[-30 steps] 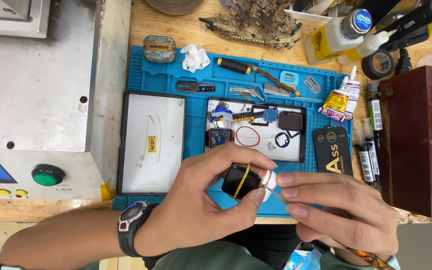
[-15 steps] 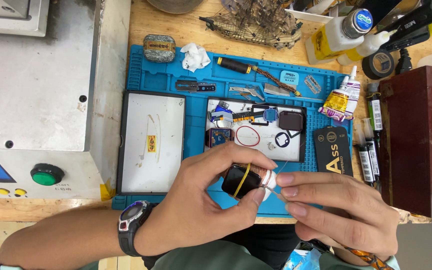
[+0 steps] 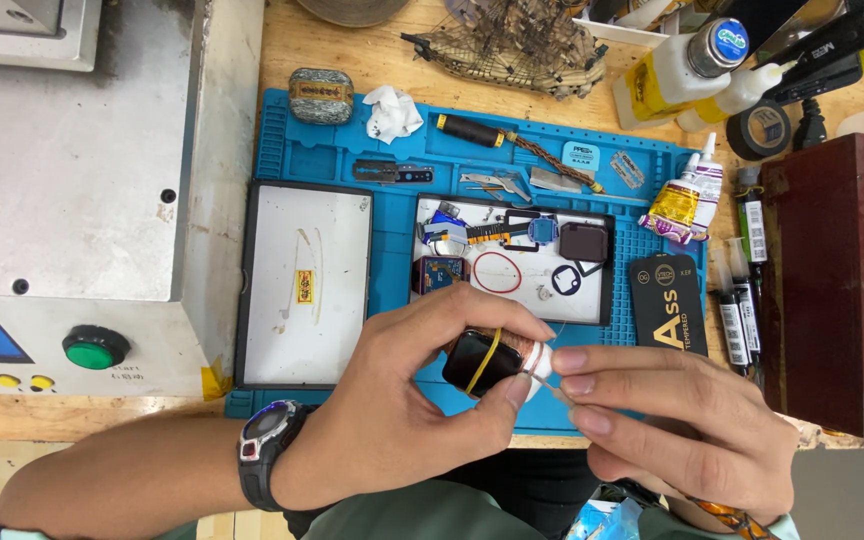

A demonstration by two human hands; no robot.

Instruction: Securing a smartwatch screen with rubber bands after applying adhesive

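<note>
My left hand grips a small black smartwatch body wrapped with a yellow rubber band, held over the front edge of the blue work mat. My right hand meets it from the right, its fingertips pinching a thin white strip at the watch's right end. A wristwatch sits on my left wrist. Behind the hands lies a white tray with small watch parts, a red ring and a black ring.
A larger white tray lies on the mat's left part. A grey machine with a green knob stands at left. Tweezers, blades and a screwdriver lie along the mat's back. Glue bottles, tape and a dark red box stand at right.
</note>
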